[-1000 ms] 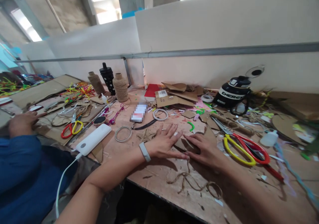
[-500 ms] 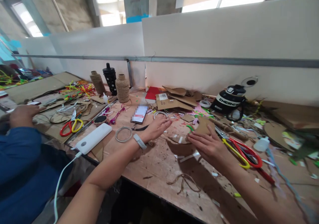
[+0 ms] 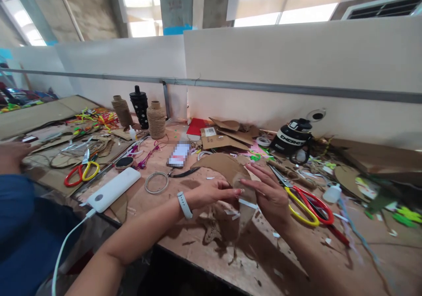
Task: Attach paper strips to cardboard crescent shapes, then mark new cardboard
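Note:
A curved, crescent-like piece of brown cardboard (image 3: pixel 221 163) is held above the table between both hands. Its inner edge is by the fingertips of my left hand (image 3: pixel 211 194), which has a pale watch strap at the wrist; those fingers are closed on the piece. My right hand (image 3: pixel 269 195) grips the right part of the same cardboard, fingers lying over its face and the thumb side hidden. Thin white strips (image 3: pixel 248 203) show just below the hands. Large scissors (image 3: pixel 301 206) with red and yellow handles rest right of my right hand.
A phone (image 3: pixel 178 154), a metal ring (image 3: pixel 156 183) and a white power bank (image 3: pixel 114 190) lie to the left. Twine spools (image 3: pixel 156 120) and a black jug (image 3: pixel 292 137) stand behind. A co-worker's hand (image 3: pixel 13 155) is at far left, near other scissors (image 3: pixel 82 171).
My left hand has come right and down to the cardboard, which my right hand held alone before. The piece has turned so its curved face shows. The view has shifted slightly.

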`<state>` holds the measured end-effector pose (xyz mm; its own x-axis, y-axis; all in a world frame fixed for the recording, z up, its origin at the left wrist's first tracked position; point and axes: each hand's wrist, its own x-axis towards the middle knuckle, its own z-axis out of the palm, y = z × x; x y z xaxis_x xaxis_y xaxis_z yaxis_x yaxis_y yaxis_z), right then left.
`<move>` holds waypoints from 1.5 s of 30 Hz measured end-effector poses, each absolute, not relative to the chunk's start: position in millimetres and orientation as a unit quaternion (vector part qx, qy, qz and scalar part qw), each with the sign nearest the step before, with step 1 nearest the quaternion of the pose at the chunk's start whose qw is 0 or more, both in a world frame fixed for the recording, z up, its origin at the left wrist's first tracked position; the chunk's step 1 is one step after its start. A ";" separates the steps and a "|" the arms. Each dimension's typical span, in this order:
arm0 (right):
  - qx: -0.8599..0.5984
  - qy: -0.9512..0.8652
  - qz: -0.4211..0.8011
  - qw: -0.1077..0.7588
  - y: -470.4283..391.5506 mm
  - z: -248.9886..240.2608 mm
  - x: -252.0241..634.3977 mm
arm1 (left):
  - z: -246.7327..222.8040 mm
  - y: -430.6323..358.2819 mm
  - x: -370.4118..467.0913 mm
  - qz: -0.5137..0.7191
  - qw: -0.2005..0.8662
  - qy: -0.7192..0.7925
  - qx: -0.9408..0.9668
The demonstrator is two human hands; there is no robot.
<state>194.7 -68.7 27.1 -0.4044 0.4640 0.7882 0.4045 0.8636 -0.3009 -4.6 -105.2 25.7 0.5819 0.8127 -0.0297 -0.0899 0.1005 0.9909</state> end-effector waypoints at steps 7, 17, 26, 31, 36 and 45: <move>-0.426 -0.705 0.281 0.492 -73.5 18.8 194.9 | 10.4 -99.8 6.1 0.456 0.650 0.375 0.478; -0.422 -0.694 0.468 0.346 -93.7 24.3 180.6 | 11.7 -100.0 7.4 0.473 0.612 0.394 0.495; -0.446 -0.633 0.515 0.367 -100.6 27.4 174.8 | 1.3 -105.4 11.6 0.429 0.580 0.371 0.585; -0.432 -0.602 0.577 0.343 -101.4 21.1 172.9 | 0.6 -105.9 13.8 0.451 0.582 0.368 0.568; -0.447 -0.600 0.558 0.359 -101.2 16.6 174.1 | 0.4 -105.0 10.8 0.428 0.616 0.351 0.560; -0.451 -0.644 0.514 0.342 -99.3 24.7 171.2 | 4.0 -101.9 4.4 0.429 0.560 0.419 0.572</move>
<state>171.2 -99.3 24.7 -0.3593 0.9329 -0.0227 0.2289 0.0645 -0.9713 4.4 -101.9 4.0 0.2807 0.9596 0.0211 -0.0013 -0.0216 0.9998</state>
